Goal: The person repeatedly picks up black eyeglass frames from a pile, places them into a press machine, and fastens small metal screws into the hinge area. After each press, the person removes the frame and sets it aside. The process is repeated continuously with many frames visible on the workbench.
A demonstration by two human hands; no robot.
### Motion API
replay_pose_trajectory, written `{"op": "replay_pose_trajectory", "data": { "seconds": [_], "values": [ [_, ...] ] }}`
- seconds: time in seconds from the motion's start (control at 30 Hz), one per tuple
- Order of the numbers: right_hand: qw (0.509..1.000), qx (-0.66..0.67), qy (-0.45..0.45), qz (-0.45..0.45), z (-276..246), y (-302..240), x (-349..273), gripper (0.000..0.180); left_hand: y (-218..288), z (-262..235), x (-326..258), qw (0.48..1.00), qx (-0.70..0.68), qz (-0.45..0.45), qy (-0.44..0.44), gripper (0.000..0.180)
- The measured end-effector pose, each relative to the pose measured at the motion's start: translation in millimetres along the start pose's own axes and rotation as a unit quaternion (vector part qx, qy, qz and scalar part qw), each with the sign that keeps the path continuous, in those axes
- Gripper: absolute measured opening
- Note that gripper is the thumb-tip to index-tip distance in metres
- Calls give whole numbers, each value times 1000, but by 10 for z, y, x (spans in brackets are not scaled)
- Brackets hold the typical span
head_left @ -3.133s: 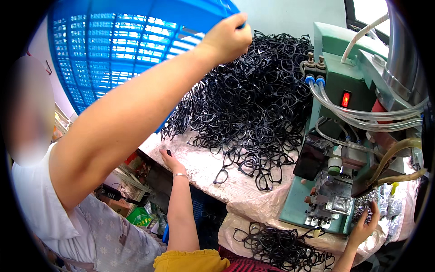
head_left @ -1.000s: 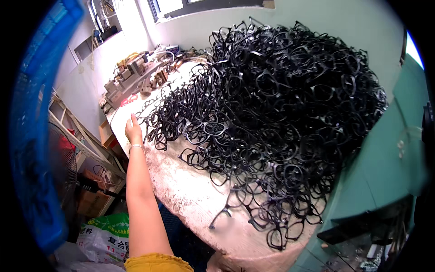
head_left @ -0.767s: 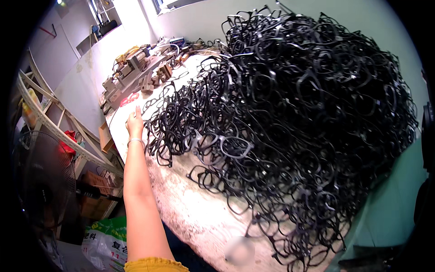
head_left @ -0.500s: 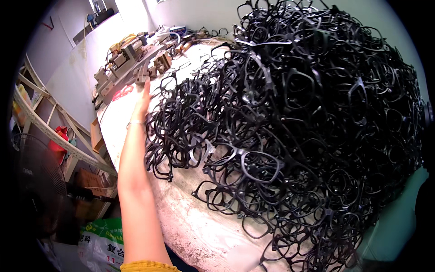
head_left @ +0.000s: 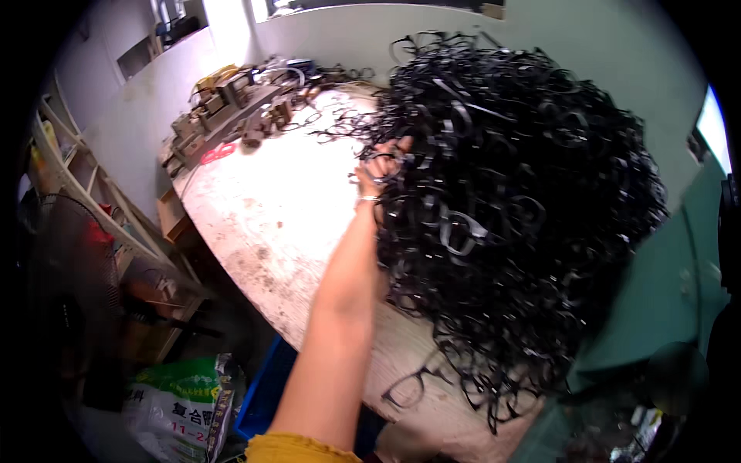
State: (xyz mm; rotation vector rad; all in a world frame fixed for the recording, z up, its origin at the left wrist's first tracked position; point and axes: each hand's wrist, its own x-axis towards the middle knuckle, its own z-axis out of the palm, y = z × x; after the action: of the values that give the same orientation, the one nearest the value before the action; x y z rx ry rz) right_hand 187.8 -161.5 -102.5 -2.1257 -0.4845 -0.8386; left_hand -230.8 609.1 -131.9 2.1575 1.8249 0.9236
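Observation:
A big heap of black eyeglass frames [head_left: 525,201] covers the right of the table. My left hand [head_left: 380,166] reaches far forward to the heap's left side, its fingers spread against the frames and partly among them. Nothing shows as gripped in it; motion blurs the fingertips. A pale band circles the wrist, and a yellow sleeve ends near the elbow. Loose frames [head_left: 336,127] lie just beyond the hand. One single eyeglass frame [head_left: 417,390] sticks out at the heap's near edge. My right hand does not show.
Metal blocks and tools [head_left: 224,108] line the table's far left edge, with a red eyeglass frame [head_left: 218,153] beside them. Left of the pale tabletop [head_left: 255,231] stand a shelf rack [head_left: 93,181] and a fan. A blue crate [head_left: 266,386] and a printed sack [head_left: 177,409] sit below.
My left hand has moved right from the table's far left side. The frames that lay loosely across the middle are now pushed rightward into a tighter heap, baring more tabletop. The view has shifted.

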Motion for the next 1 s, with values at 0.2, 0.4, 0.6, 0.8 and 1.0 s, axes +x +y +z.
{"op": "replay_pose_trajectory", "data": {
  "seconds": [0.2,0.4,0.6,0.8,1.0],
  "values": [
    [994,67,-42,81,159,866,166,26,-326,-344,-111,999,-23,-42,21,37],
    [983,146,-37,104,212,782,170,29,-745,-1017,-812,997,-54,-53,36,31],
    [973,188,-61,120,356,835,181,30,-838,-958,-1731,763,-629,-140,52,58],
    [942,294,3,159,282,717,190,26,-145,-582,-2065,912,-381,-93,118,42],
    [766,628,-136,-7,-956,-630,526,31,281,-1291,-2788,944,-191,-45,265,21]
  ]
}}
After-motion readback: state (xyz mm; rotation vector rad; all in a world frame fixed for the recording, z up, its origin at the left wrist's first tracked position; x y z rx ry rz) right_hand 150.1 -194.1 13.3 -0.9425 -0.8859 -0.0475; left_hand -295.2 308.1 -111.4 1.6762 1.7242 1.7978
